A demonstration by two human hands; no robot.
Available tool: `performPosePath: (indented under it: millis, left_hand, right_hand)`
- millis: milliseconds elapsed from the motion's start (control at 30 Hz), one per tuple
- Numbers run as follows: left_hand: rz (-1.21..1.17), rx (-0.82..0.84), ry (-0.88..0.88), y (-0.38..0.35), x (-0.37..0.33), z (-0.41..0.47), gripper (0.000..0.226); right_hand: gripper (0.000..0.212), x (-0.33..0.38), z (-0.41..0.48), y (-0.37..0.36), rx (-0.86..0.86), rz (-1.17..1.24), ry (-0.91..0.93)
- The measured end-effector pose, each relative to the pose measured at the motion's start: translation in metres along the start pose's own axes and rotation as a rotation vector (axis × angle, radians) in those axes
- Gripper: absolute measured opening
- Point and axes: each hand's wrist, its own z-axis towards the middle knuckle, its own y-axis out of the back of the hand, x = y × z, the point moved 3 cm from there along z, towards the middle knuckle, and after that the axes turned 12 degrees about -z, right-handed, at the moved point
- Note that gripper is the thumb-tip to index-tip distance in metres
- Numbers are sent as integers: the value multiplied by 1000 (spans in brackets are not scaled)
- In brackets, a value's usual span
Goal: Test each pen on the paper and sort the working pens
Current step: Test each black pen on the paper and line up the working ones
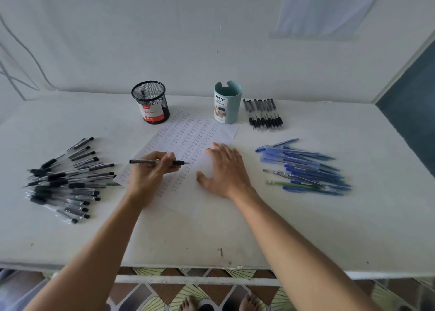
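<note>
- Centrally, the left hand (150, 169) grasps a black pen (157, 162), fingers curled round the barrel. The tip points right over the paper (188, 134); whether it touches cannot be told.
- The right hand (223, 169) lies flat on the right part of the paper, fingers straight and spread, holding nothing.
- The paper lies slanted on the white table (211, 235) and carries rows of small marks, too small to read.
- Left flank: a heap of black pens (68, 179), just beside the paper's left corner.
- Right flank: a heap of blue pens (306, 167) with a green pen (289, 184) among them, near the right hand but apart.
- Far side: a black mesh cup (150, 102) labelled "Ball Pens". A teal holder (227, 102) at the paper's far edge is marked "DIY"; its smaller print is blurred.
- A row of black pens (262, 114) lies side by side just right of the holder.
- Edges: a pale wall meets the far edge and a dark panel the right end. A broad strip of tabletop runs from the paper to the near edge, crossed by both forearms.
</note>
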Motion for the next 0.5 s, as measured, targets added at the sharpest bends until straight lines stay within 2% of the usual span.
performPosePath:
  millis: [67, 267, 433, 500]
  left_hand:
    - [145, 9, -1, 3, -1, -2, 28]
    - [262, 24, 15, -4, -9, -6, 20]
    - [275, -164, 18, 2, -9, -7, 28]
    - [287, -161, -6, 4, -10, -8, 32]
  right_hand:
    - [76, -1, 0, 1, -9, 33, 8]
    - [81, -4, -5, 4, 115, 7, -2]
    - [80, -1, -19, -1, 163, -90, -3]
    - [80, 0, -19, -1, 163, -103, -7]
